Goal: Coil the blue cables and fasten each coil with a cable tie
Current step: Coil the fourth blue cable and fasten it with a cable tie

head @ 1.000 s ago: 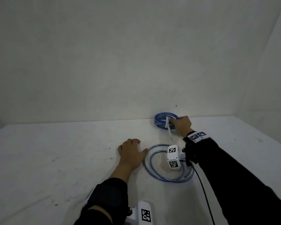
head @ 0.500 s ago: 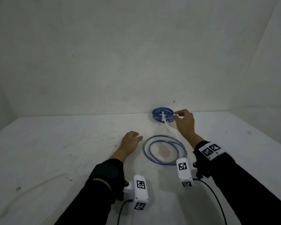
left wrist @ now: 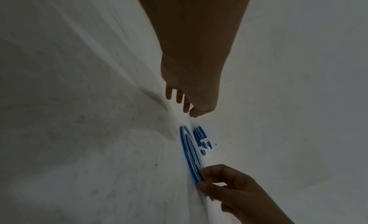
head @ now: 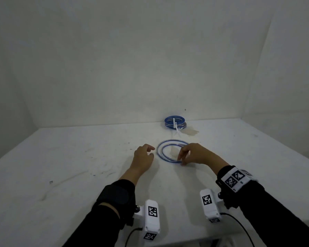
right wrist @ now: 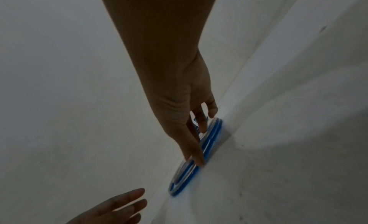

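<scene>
A tied blue coil point(head: 175, 122) with a white cable tie point(head: 176, 127) lies at the back of the table by the wall; it also shows in the left wrist view as the tied coil point(left wrist: 202, 137). Nearer me a loose blue cable coil point(head: 163, 154) lies flat in two loops. My right hand point(head: 183, 158) reaches down onto its near right rim, with thumb and forefinger pinching the loose coil point(left wrist: 191, 156) point(right wrist: 191, 174). My left hand point(head: 146, 152) hovers just left of the coil with relaxed fingers point(right wrist: 127, 200), holding nothing.
The white table point(head: 78, 166) is scuffed and walled by white panels at the back and both sides. Its front edge runs just below my wrist cameras.
My right hand let go of the tied coil at the back and drew back onto the loose coil. My left hand rose off the table beside it.
</scene>
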Action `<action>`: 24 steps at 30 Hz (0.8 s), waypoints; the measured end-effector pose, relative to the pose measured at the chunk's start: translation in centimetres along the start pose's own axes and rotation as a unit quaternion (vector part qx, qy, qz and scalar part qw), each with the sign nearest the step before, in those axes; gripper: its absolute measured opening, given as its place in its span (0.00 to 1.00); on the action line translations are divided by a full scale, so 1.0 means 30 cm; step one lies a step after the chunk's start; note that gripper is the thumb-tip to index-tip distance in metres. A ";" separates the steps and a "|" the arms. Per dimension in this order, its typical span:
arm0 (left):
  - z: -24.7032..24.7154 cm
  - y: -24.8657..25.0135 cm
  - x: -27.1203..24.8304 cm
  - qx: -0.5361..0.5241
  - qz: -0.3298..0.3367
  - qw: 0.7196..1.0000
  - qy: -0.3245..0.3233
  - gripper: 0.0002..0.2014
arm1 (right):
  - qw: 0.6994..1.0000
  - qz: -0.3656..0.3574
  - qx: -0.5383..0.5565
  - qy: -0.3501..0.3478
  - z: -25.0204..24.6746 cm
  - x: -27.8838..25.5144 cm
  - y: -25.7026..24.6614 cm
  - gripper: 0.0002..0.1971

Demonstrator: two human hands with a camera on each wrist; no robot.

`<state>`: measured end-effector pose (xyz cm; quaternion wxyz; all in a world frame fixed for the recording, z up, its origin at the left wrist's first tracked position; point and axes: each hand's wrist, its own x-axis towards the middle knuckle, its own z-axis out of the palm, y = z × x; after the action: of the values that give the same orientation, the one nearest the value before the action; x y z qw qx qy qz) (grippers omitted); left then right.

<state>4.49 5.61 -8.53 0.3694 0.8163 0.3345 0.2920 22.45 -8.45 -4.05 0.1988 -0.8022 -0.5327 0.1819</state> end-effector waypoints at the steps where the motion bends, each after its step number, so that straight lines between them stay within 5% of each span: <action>1: -0.005 0.010 -0.019 0.000 0.006 1.000 0.003 0.13 | 1.000 -0.014 0.005 0.022 0.001 -0.014 -0.003 0.10; 6: -0.020 0.095 -0.108 -0.070 0.026 0.997 -0.004 0.07 | 0.975 -0.070 0.133 0.163 -0.040 -0.074 -0.114 0.06; 11: -0.058 0.212 -0.190 -0.092 0.074 0.989 -0.094 0.21 | 0.925 -0.087 0.344 0.138 -0.096 -0.135 -0.253 0.04; 15: -0.095 0.275 -0.228 -0.122 0.109 0.977 -0.138 0.11 | 0.869 -0.098 0.465 0.137 -0.129 -0.160 -0.324 0.07; 21: -0.200 0.284 -0.220 -0.126 0.113 0.982 -0.085 0.06 | 0.814 -0.090 0.548 0.171 -0.191 -0.169 -0.337 0.04; 24: -0.254 0.305 -0.217 -0.175 0.123 0.975 -0.064 0.08 | 0.810 -0.070 0.549 0.193 -0.188 -0.165 -0.331 0.07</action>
<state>-1.94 -0.84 1.54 0.4884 0.7911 0.1504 0.3361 15.71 -10.26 6.27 0.7172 -0.5386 -0.3492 0.2714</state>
